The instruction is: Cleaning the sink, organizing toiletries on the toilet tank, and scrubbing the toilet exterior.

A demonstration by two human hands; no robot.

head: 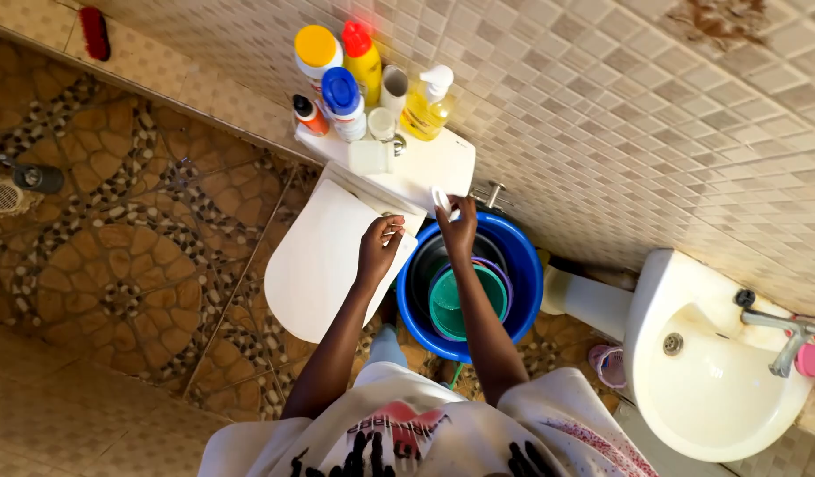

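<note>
I look straight down at a white toilet with its lid [324, 261] shut and a white cistern [430, 168] against the tiled wall. My left hand [378, 247] hovers over the lid's back edge, fingers pinched on something small I cannot make out. My right hand [459, 225] is raised by the cistern's front corner and grips a small white object [442, 201]. Below my right arm stands a blue bucket [522, 265] with a teal and a purple basin [452, 305] nested inside.
Several bottles crowd the cistern top: a yellow-capped one [317, 49], a yellow bottle with red cap [363, 57], a blue-capped one [341, 97], a pump bottle [428, 102]. A white washbasin [716, 371] with tap stands at right. A floor drain [3, 196] lies at left.
</note>
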